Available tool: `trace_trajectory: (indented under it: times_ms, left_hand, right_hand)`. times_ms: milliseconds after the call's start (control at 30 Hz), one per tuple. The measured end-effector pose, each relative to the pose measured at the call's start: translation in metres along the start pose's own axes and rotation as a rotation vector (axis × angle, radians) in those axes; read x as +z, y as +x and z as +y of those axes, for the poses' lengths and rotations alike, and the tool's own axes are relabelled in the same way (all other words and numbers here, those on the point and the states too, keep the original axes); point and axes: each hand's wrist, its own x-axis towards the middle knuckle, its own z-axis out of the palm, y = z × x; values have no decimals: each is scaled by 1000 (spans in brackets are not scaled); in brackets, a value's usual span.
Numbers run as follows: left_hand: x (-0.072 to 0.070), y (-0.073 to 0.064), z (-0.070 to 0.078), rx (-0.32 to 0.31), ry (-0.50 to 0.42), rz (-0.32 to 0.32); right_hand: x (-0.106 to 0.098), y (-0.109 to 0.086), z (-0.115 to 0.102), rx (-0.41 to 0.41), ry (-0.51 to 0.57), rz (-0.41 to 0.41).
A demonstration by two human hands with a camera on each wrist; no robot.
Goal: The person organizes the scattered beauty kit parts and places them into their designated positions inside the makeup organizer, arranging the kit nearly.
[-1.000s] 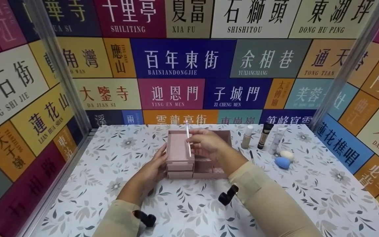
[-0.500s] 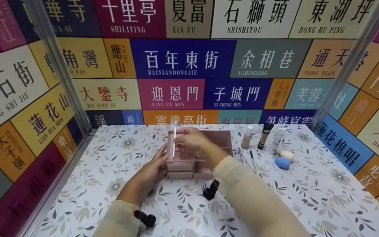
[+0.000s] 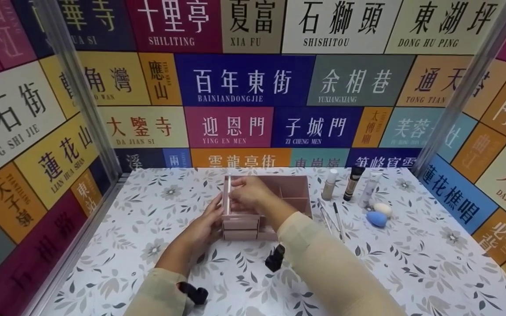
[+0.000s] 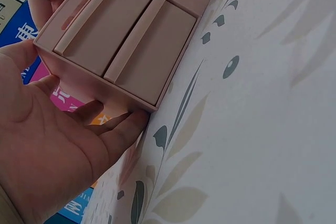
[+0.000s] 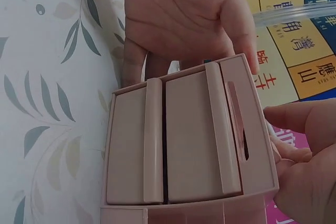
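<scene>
A pink desktop organizer (image 3: 296, 186) with two small drawers (image 4: 118, 30) stands on the table. My right hand (image 3: 249, 193) pinches a thin flat white-edged panel (image 3: 228, 197), upright along the organizer's left top edge; its broad face is hidden. In the right wrist view, the fingers of that hand (image 5: 310, 166) curl behind the slotted front. My left hand (image 3: 202, 224) rests on the organizer's left side. The left wrist view shows this hand (image 4: 63, 135) with its thumb at the top corner and its spread fingers touching the side wall.
Right of the organizer stand a foundation bottle (image 3: 329, 184), a black-capped tube (image 3: 353, 184) and a pale tube (image 3: 370, 188). Near them lie a blue makeup sponge (image 3: 376, 218), a cream sponge (image 3: 384, 209) and slim sticks (image 3: 337, 217). Walls enclose the floral tabletop (image 3: 156, 250).
My right hand has moved left with the thin panel, from mid-top of the drawer unit to its left edge, and lower. My left hand has stayed at the side.
</scene>
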Motion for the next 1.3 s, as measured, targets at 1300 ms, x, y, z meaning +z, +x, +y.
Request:
trace_trajectory:
  times_ms: [1300]
  left_hand:
    - [0, -1, 2, -11, 27, 15]
  right_hand:
    - [-57, -72, 51, -240, 313, -51]
